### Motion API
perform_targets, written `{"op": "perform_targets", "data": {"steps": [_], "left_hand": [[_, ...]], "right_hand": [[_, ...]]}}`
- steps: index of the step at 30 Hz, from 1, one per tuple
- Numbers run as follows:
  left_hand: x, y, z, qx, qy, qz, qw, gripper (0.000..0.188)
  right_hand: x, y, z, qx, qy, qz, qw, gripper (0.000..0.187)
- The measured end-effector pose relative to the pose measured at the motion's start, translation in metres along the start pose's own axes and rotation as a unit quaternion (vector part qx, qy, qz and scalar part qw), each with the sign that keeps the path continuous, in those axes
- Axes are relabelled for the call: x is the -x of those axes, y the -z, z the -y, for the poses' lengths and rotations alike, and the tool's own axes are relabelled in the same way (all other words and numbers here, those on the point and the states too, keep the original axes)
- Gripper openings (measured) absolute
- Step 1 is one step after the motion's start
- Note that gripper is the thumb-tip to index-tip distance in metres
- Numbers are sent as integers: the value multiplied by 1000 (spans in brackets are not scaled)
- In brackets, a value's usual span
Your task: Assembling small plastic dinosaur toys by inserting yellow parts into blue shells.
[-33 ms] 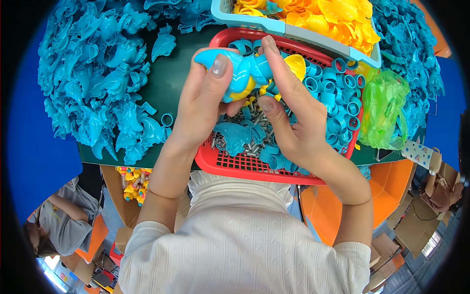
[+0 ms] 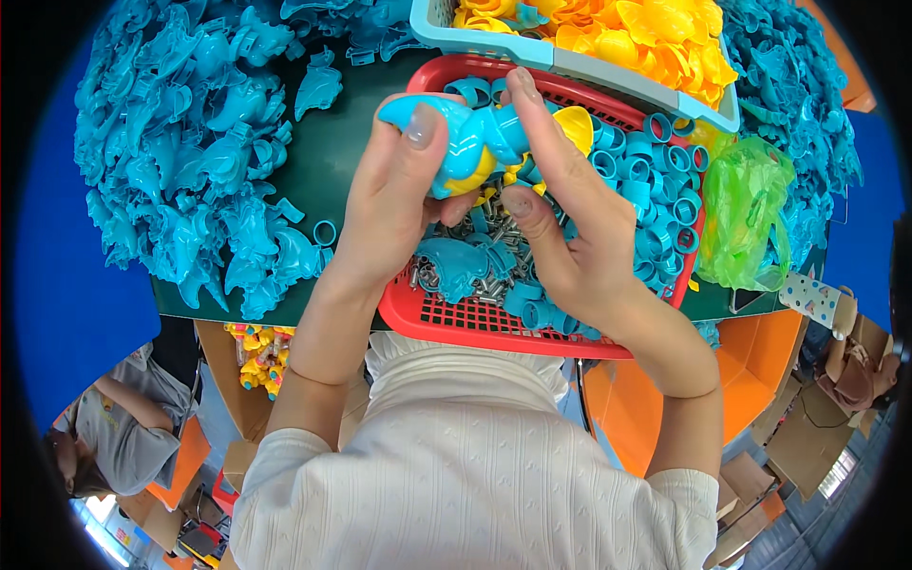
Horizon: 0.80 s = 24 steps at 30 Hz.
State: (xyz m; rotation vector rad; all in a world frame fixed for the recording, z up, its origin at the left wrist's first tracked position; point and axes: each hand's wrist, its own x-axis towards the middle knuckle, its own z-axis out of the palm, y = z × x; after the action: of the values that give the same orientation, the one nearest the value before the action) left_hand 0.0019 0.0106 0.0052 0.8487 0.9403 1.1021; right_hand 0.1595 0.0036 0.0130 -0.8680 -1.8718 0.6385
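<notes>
item: glossy blue-and-yellow toy (image 2: 470,138), one, held above the red basket (image 2: 508,344) at the near edge of the desk (image 2: 328,142). long axis: roughly left to right, along that edge, pointed blue end leftward. left hand (image 2: 391,190): the nearer, wrapped about the body, thumb on top. right hand (image 2: 591,242): at the right end, fingers straight, thumb apart; whether it pinches, i cannot tell from here. basket contents: blue rings (image 2: 654,240), small metal parts (image 2: 491,288). desk, left edge: heaped blue shells (image 2: 190,142).

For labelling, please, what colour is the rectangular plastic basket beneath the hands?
The basket is red; head view.
</notes>
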Motion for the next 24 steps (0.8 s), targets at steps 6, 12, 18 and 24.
{"op": "perform_targets", "data": {"steps": [6,12,18,24], "left_hand": [[-16,19,8,144,59,342,927,77],[-4,-8,-2,82,-53,130,987,81],[-17,10,6,62,-250,-2,966,46],[-10,4,4,57,-259,-33,964,18]], "right_hand": [[-11,23,0,1,22,48,999,44],[0,50,10,-105,-146,-182,967,38],[93,160,15,-31,-118,-498,858,38],[254,221,4,170,-273,-752,575,36]]}}
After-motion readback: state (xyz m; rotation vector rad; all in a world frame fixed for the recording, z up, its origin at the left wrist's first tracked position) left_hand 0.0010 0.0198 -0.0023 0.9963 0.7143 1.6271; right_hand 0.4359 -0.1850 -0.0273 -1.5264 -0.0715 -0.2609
